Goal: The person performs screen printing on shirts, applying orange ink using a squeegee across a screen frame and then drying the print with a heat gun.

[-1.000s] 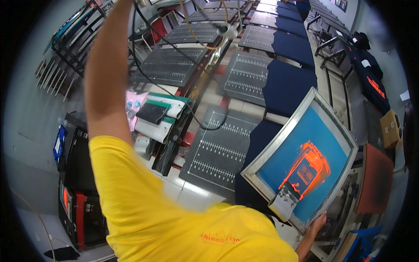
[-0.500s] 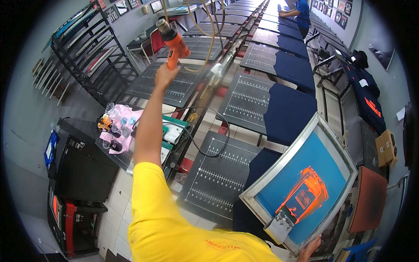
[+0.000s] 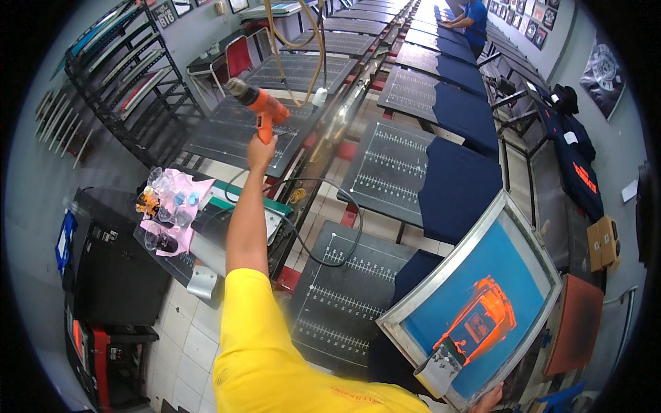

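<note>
My left arm stretches forward, its hand [image 3: 261,153] closed round the handle of an orange heat gun [image 3: 267,109]. The gun is raised over the left row of printing boards, its metal nozzle pointing up and left. At the lower right, my right hand [image 3: 489,398] grips the bottom edge of a tilted printing screen [image 3: 467,235]; part of that hand is hidden by the frame. Orange ink [image 3: 492,303] lies on the screen's blue mesh. A squeegee [image 3: 441,370] smeared with ink rests on the screen's lower left part.
Dark boards [image 3: 389,158] with navy fabric [image 3: 460,186] run away in a row. A black cable [image 3: 320,180] loops over the nearest board. Cups on a pink cloth [image 3: 184,237] stand at left, near a rack [image 3: 124,76]. A person in blue [image 3: 474,24] works far off.
My left hand has brought the heat gun lower and slightly left in the picture. The view has shifted a little. My right hand still holds the screen, with the squeegee on it.
</note>
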Tool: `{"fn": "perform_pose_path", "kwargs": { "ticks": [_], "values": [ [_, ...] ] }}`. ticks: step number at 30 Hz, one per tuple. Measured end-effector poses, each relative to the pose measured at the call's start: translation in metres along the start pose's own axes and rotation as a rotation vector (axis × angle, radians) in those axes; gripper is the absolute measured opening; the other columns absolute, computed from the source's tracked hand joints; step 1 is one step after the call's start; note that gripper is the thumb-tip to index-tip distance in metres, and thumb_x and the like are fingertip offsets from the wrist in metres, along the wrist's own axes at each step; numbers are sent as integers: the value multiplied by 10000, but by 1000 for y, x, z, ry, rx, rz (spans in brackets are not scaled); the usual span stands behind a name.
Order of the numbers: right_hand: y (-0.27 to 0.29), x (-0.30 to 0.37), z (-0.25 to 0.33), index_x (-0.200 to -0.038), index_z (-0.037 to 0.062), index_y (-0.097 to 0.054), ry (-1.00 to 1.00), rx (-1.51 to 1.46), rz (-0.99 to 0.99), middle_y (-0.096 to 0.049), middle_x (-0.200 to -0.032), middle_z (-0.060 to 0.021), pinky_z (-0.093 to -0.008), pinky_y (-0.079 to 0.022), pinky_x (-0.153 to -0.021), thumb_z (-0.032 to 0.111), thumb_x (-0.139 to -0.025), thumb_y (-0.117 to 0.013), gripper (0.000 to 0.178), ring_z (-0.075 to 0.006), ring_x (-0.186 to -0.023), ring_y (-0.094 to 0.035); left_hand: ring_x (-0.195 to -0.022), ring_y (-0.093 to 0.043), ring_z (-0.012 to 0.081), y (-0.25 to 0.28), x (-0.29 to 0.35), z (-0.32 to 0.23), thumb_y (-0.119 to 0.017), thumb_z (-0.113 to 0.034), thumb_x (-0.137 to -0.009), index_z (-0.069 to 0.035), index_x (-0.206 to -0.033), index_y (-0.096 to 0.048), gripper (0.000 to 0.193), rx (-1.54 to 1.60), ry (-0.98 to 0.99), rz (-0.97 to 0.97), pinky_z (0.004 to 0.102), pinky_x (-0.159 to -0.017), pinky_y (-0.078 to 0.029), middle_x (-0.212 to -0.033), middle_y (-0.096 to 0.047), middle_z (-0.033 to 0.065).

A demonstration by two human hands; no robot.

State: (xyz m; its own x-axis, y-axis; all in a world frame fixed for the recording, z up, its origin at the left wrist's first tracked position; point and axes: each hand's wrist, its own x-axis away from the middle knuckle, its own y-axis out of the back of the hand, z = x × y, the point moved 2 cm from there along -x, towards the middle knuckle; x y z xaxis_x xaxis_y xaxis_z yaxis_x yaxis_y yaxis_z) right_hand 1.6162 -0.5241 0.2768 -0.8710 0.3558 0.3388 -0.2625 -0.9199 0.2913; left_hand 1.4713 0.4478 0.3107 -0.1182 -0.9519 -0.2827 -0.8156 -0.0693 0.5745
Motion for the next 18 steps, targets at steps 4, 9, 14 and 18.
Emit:
{"fn": "perform_pose_path", "kwargs": {
  "ticks": [4, 9, 14, 18],
  "values": [
    [-3, 8, 3, -1289, -58, -528, -3, 25, -14, -615, -1207, -149, -391, -496, -900, 355, -1048, -412, 493, -285, -1064, -609, -713, -706, 246, -17, -14, 25, -805, -376, -794, 32, -982, -658, 472, 455, 68, 122, 367, -624, -520, -813, -708, 120],
    [-8, 11, 6, -1296, -57, -531, -12, 49, -16, -613, -1214, -157, -402, -497, -902, 343, -1038, -418, 489, -296, -1071, -605, -587, -681, 221, -23, -33, 43, -800, -301, -829, 91, -888, -656, 421, 451, 310, 329, 331, -553, -522, -753, -684, 131],
    [-12, 19, 14, -1302, -56, -533, -11, 103, -33, -610, -1220, -166, -412, -498, -903, 331, -1029, -424, 486, -308, -1077, -602, -605, -718, 283, -35, -20, 46, -830, -269, -795, 141, -903, -651, 460, 309, 312, 440, 375, -494, -544, -803, -696, 186],
    [-13, 32, 26, -1307, -55, -535, -10, 169, -64, -608, -1226, -172, -421, -499, -904, 321, -1022, -429, 484, -318, -1083, -599, -629, -732, 301, -55, -19, 50, -841, -291, -783, 163, -893, -649, 505, 347, 306, 480, 372, -521, -551, -848, -702, 203]
  ]
}}
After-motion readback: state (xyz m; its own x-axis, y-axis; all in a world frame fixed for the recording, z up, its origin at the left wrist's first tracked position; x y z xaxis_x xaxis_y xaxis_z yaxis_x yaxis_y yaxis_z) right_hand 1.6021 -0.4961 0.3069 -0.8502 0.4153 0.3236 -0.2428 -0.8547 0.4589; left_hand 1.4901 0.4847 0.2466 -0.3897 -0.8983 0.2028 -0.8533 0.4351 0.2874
